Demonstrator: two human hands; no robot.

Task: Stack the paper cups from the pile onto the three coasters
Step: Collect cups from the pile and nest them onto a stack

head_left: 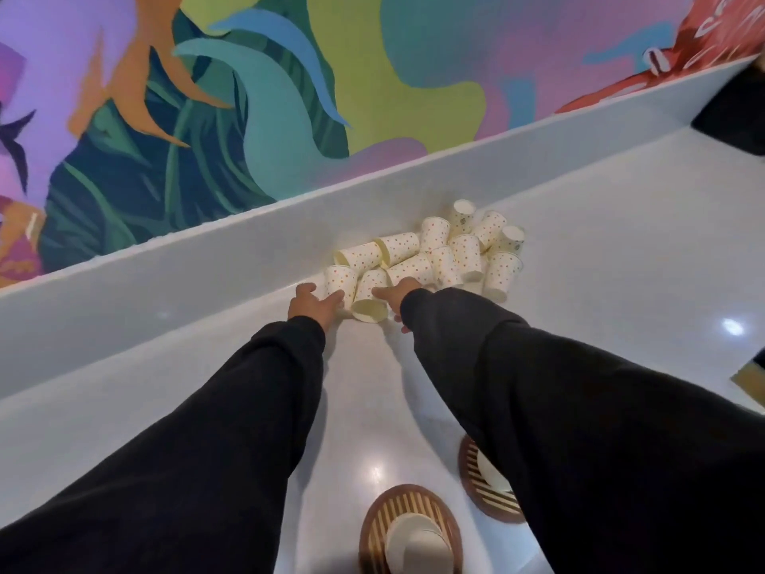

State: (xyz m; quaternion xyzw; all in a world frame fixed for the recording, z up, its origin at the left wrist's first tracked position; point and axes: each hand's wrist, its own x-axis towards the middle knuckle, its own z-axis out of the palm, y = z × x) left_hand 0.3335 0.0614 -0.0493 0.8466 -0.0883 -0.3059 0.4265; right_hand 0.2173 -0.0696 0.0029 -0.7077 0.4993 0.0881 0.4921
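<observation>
A pile of dotted white paper cups (439, 250) lies against the low white back ledge. My left hand (314, 304) reaches its near left end with thumb and fingers spread, fingertips touching an upside-down cup (340, 278). My right hand (397, 298) grips a cup lying on its side (368, 310), mouth toward me, fingers over it and thumb beside it. Close to me, a round striped wooden coaster (374, 519) carries upside-down cups (414, 544). A second coaster (472, 474), also bearing a cup, is half hidden by my right sleeve. No third coaster shows.
The white glossy counter (621, 250) runs to the right of the pile. The raised ledge (207, 275) closes off the back, under a colourful mural. A dark object (732, 113) sits at the far right corner and another edge (751, 383) shows at the right.
</observation>
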